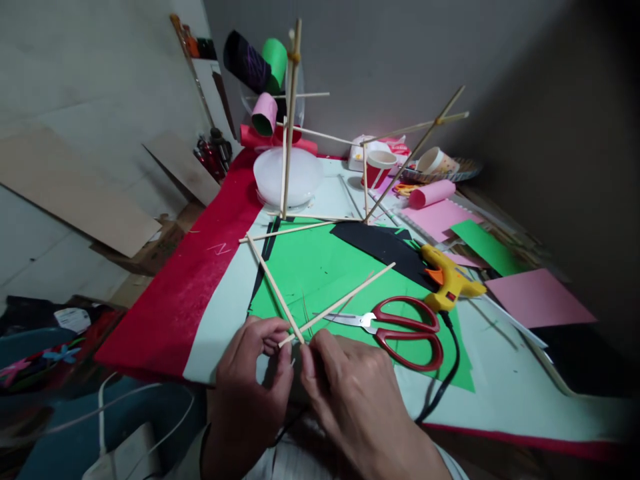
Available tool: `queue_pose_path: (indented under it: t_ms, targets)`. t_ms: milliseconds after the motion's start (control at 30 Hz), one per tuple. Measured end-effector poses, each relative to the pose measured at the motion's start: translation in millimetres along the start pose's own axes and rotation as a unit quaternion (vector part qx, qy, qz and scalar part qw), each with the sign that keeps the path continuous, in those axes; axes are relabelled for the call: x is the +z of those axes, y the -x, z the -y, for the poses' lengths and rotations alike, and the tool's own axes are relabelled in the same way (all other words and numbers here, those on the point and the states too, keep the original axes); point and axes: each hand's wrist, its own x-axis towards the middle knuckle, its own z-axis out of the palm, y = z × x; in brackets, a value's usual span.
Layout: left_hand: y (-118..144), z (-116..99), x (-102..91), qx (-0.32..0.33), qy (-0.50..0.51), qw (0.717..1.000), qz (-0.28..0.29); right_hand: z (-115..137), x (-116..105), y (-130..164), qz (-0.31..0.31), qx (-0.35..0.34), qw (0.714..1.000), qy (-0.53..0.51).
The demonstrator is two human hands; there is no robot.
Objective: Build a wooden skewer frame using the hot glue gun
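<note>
My left hand (253, 373) pinches the near end of a thin wooden stick (350, 299), which slants away to the right. My right hand (353, 380) has thumb and forefinger pressed together at the near end of a second wooden stick (273, 287). Just in front of my fingers the two sticks cross. The second stick's far end meets a third stick (295, 230) at a corner. Beneath them lies a green paper sheet (305, 260). Red-handled scissors (369, 321) rest on it, right of the crossing, and a yellow glue gun (450, 280) lies beyond.
Tall joined sticks (291, 120) rise at the back, near a white rounded thing (280, 177). Paper cups (377, 167), pink paper (540, 297) and black paper (380, 250) lie around. A black cord (453, 353) runs off the table's front edge.
</note>
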Motion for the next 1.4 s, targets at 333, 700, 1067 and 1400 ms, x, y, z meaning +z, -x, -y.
queue_pose_path:
  t_ms: [333,700,1067,1400]
  targets:
    - [1.0,10.4,-8.4,-0.103,0.151,0.982,0.036,-3.2,-9.4,0.8,0.065,0.082,0.986,-0.129]
    - [-15.6,-11.2,-23.2,-0.235,0.231,0.943,0.052,-43.9,-25.1,15.7,-0.03,0.097,0.994,0.038]
    - [-18.9,-3.1,-25.4,-0.245,0.202,0.947,0.052,-77.6,-68.0,28.0,0.15,0.073,0.979,0.119]
    - [-12.4,33.9,-21.8,-0.195,0.188,0.961,0.053,-73.8,-94.0,21.0,0.216,0.024,0.971,0.101]
